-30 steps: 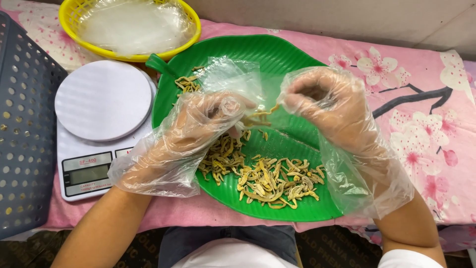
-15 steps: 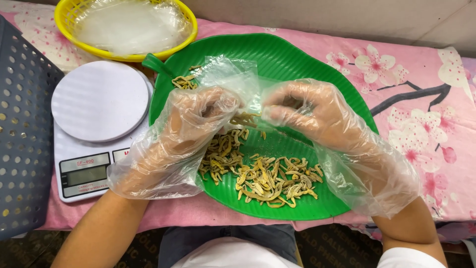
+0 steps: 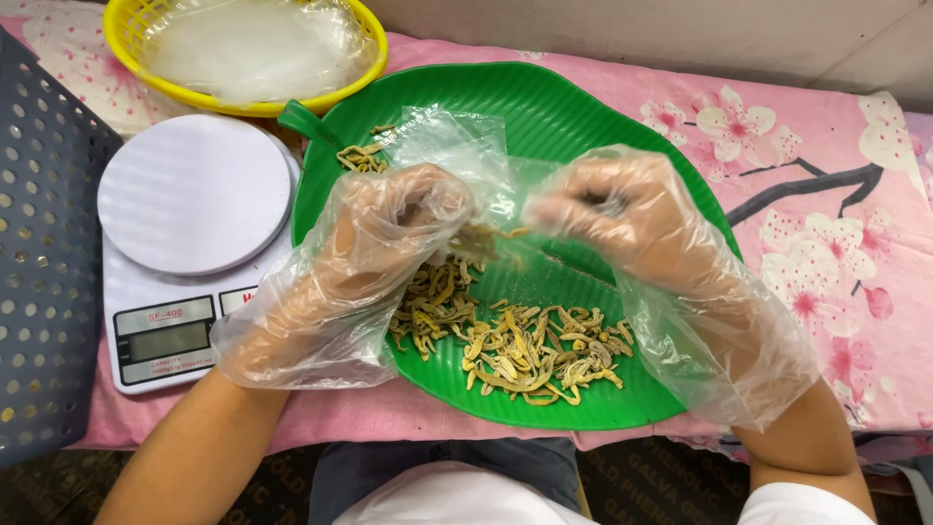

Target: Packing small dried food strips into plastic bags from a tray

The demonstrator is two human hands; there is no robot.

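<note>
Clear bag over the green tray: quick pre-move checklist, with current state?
1. Both hands on the clear bag: left hand and right hand pinch it. Ok.
2. Bag mouth open: cannot tell, film is crumpled.
3. Bag held above the green leaf tray: ok.
4. Yellowish dried strips all on the tray: ok.
5. Scale platform bare: ok.
6. Scale display reading: cannot tell.
</note>
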